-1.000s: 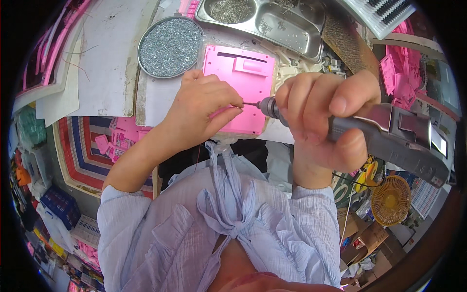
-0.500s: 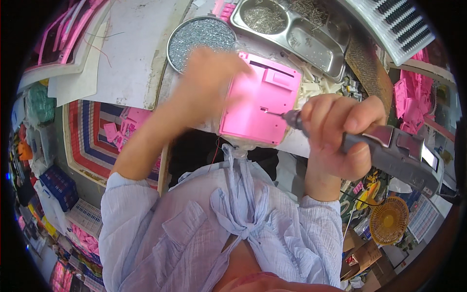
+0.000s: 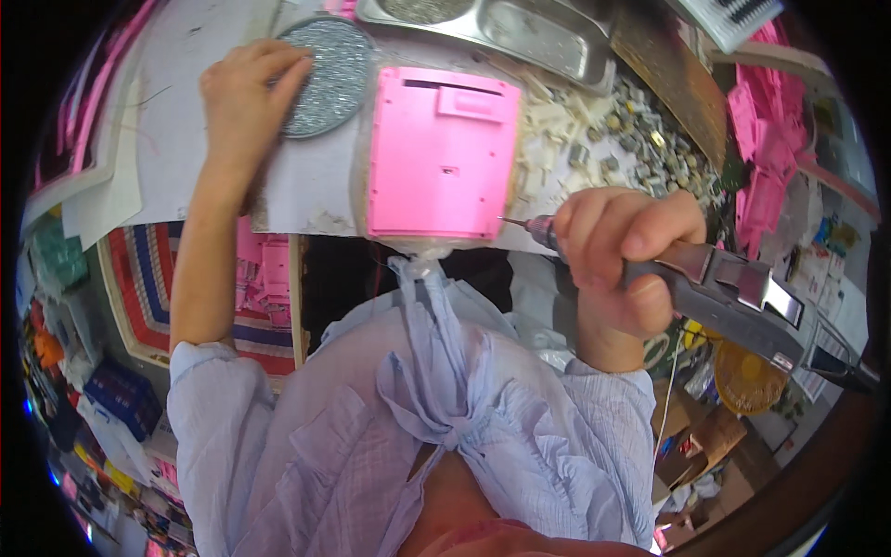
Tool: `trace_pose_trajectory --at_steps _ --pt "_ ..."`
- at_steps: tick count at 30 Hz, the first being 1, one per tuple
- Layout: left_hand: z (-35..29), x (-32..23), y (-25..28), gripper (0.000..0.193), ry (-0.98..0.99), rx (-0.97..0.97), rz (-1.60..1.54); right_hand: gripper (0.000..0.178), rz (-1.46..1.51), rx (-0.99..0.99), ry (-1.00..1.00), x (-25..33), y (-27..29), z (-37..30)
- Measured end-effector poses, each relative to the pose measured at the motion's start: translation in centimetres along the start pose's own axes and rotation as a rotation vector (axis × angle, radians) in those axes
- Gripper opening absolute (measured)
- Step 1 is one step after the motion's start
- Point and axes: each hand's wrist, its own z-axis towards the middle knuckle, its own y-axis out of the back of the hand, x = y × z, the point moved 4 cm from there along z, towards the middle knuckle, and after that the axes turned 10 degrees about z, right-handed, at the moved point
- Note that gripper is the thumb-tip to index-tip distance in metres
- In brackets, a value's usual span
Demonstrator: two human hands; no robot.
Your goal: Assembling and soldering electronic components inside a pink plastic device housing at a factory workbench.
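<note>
My right hand [image 3: 631, 251] is wrapped round a dark grey electric screwdriver [image 3: 715, 302]. Its thin bit points left, just beside the lower right edge of a pink plastic panel [image 3: 418, 153]. The panel lies flat on the worktable, with a long slot near its far edge, a raised rectangular block and several small holes. My left hand [image 3: 251, 97] is at the left rim of a round dish [image 3: 329, 88] full of small silvery screws. Its fingers are bent and close together, with their tips at the screws; whether they pinch one is too small to see.
A steel compartment tray [image 3: 534, 37] stands beyond the panel. Right of the panel lie white plastic bits [image 3: 557, 130] and small grey metal parts [image 3: 640, 139]. Pink parts [image 3: 766, 139] are heaped at far right. A striped-lined bin [image 3: 269, 278] with pink pieces sits below the table's left side.
My left hand has gone from over the pink panel to the screw dish. The screwdriver bit has come off the panel's middle to beside its edge. The whole view has shifted.
</note>
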Motion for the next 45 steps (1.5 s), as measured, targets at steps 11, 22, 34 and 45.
trace_pose_trajectory --at_steps 11,22,34,45 --pt "-2.5 -13.8 2.7 0.014 -0.401 0.132 -0.584 0.025 -0.104 0.067 -0.005 -1.6 0.6 -2.9" --pt "-3.2 -13.9 0.4 0.018 -0.385 0.165 -0.658 0.023 -0.325 0.329 -0.055 -2.6 -0.7 -1.4" --pt "-3.4 -13.6 -0.1 0.017 -0.383 0.158 -0.689 0.025 -0.307 0.320 -0.043 -3.2 -0.6 1.7" --pt "-3.4 -13.5 -0.2 0.014 -0.372 0.195 -0.711 0.024 -0.186 0.560 -0.086 -3.6 0.5 4.7"
